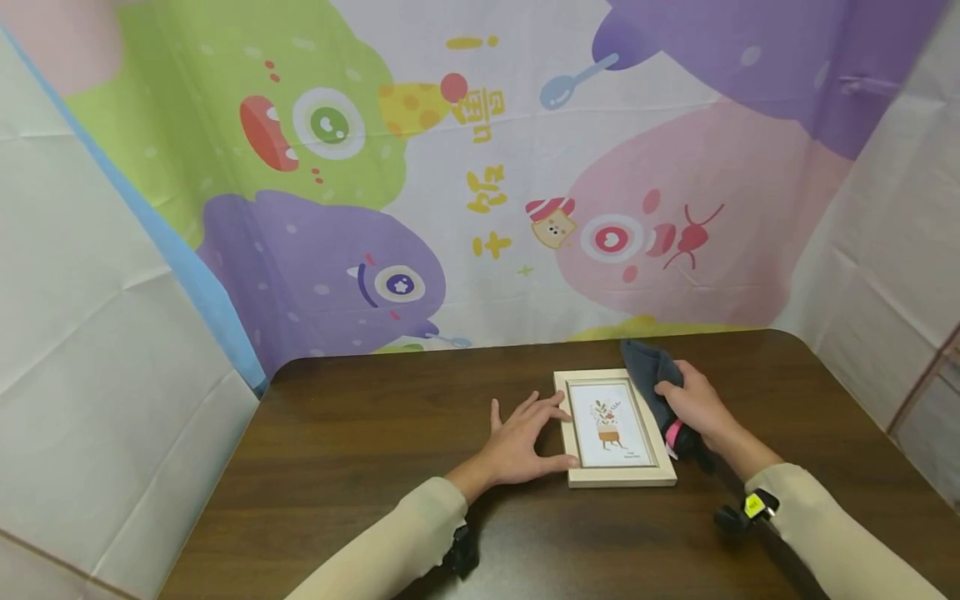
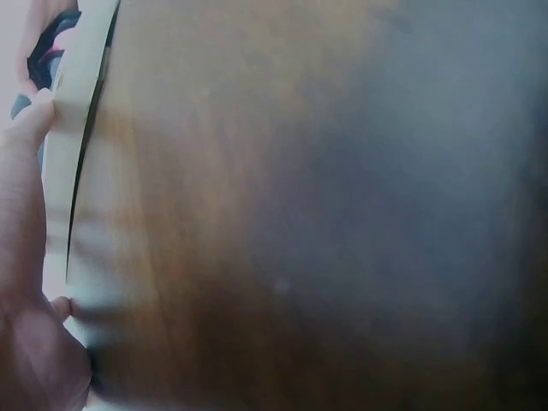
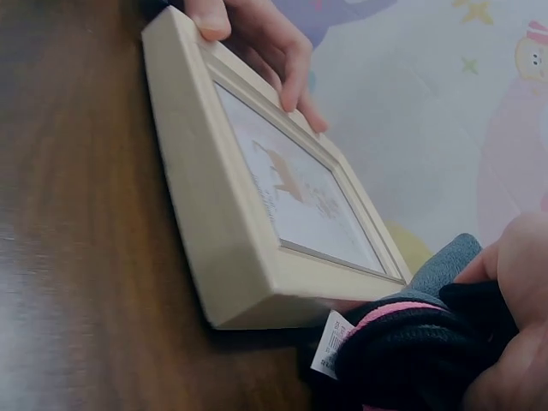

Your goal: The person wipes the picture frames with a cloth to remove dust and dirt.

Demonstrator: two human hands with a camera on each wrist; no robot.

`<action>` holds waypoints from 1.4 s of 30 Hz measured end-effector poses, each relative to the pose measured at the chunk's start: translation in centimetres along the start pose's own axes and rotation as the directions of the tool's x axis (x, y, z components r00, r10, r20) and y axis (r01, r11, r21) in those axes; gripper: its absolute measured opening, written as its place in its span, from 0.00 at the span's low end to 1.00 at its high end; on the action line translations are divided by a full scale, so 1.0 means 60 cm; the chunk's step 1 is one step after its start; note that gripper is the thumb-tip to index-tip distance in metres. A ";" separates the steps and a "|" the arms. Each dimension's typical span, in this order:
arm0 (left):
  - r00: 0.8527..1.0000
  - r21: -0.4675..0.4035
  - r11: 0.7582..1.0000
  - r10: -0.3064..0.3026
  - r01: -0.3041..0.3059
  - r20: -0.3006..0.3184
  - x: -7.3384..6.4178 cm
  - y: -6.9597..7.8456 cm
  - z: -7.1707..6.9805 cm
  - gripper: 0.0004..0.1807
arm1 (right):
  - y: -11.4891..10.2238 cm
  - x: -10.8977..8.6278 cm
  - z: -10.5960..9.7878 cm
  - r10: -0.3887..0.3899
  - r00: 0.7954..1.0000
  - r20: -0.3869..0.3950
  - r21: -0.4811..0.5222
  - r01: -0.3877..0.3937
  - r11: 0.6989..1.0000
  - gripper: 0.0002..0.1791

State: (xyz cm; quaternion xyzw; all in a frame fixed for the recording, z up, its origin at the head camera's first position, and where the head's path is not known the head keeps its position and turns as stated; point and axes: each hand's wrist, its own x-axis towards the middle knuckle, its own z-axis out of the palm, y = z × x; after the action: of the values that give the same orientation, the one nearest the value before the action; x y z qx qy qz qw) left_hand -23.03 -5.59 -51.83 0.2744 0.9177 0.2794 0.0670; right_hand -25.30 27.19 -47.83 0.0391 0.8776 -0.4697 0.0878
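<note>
Frame (image 1: 609, 427) between left hand (image 1: 521, 442) and dark cloth (image 1: 649, 373) in right hand (image 1: 699, 405)

— What carries the scene?
— A dark brown wood-grain table (image 1: 337, 433) fills the foreground, its far corners rounded, its far edge running nearly straight between them. Light leaves a dull sheen on the top.
— And lying on it?
— A cream picture frame (image 1: 622, 478), face up, set close to the far edge and nearer the right edge than the left. Its print (image 1: 609, 421) shows a leafy plant in an orange pot on legs.
— Anything beside it?
— A dark grey cloth (image 1: 647, 367), against the frame's side toward the table's right edge; whether it also touches the tabletop cannot be told.
</note>
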 end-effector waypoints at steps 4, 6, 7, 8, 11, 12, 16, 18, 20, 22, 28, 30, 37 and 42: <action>1.000 -0.004 1.000 -0.001 0.001 0.002 0.000 0.001 -0.001 0.36 | 0.003 -0.015 -0.002 0.002 1.000 0.013 0.001 -0.002 1.000 0.37; 1.000 -0.002 1.000 0.000 0.000 0.002 0.000 0.001 0.000 0.36 | 0.005 -0.022 -0.003 -0.001 1.000 0.016 0.006 0.001 1.000 0.36; 1.000 -0.001 1.000 0.000 0.000 0.004 0.000 0.001 0.000 0.36 | 0.006 -0.025 -0.003 -0.003 1.000 0.018 0.010 0.003 1.000 0.36; 1.000 0.001 1.000 0.000 0.000 0.004 0.000 0.001 0.000 0.36 | 0.007 -0.029 -0.004 -0.004 1.000 0.020 0.013 0.004 1.000 0.36; 1.000 -0.001 1.000 -0.002 0.002 0.003 0.000 0.001 -0.001 0.36 | 0.012 -0.041 -0.004 -0.003 1.000 0.030 0.026 0.002 1.000 0.36; 1.000 -0.002 1.000 -0.003 0.003 0.005 0.000 0.002 -0.001 0.36 | 0.013 -0.045 -0.004 0.001 0.999 0.035 0.028 -0.002 1.000 0.36; 1.000 -0.006 1.000 -0.001 0.001 -0.003 -0.001 0.002 -0.001 0.36 | 0.017 -0.061 -0.005 0.016 0.998 0.055 0.043 -0.018 0.999 0.37; 1.000 -0.007 1.000 0.001 -0.001 -0.006 -0.002 0.002 -0.001 0.36 | 0.019 -0.067 -0.005 0.015 0.998 0.057 0.044 -0.017 0.999 0.36; 1.000 -0.008 1.000 0.001 -0.001 -0.006 -0.002 0.003 -0.001 0.36 | 0.020 -0.073 -0.005 0.017 0.998 0.059 0.043 -0.019 0.999 0.36; 1.000 -0.007 1.000 0.000 -0.001 -0.005 -0.001 0.003 -0.001 0.36 | 0.021 -0.078 -0.006 0.020 0.998 0.059 0.038 -0.022 0.999 0.36; 1.000 -0.005 1.000 0.008 -0.008 -0.012 -0.001 0.002 -0.002 0.35 | 0.022 -0.091 -0.006 0.037 0.997 0.066 0.048 -0.040 0.998 0.37; 1.000 -0.007 1.000 0.010 -0.011 -0.016 -0.001 0.003 -0.002 0.36 | 0.024 -0.096 -0.006 0.039 0.997 0.065 0.042 -0.041 0.998 0.37; 1.000 0.002 1.000 0.010 -0.010 -0.014 0.000 0.002 0.000 0.36 | 0.026 -0.113 -0.004 0.043 0.997 0.060 0.024 -0.044 0.999 0.37; 1.000 0.002 1.000 0.007 -0.007 -0.019 0.002 -0.001 0.002 0.36 | 0.025 -0.116 -0.004 0.049 0.997 0.066 0.028 -0.051 0.998 0.38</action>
State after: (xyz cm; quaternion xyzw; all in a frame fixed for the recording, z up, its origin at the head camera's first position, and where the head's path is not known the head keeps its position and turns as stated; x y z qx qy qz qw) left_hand -23.12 -5.52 -51.99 0.2751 0.9176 0.2811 0.0568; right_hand -18.29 28.29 -47.59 0.0469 0.8660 -0.4812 0.1276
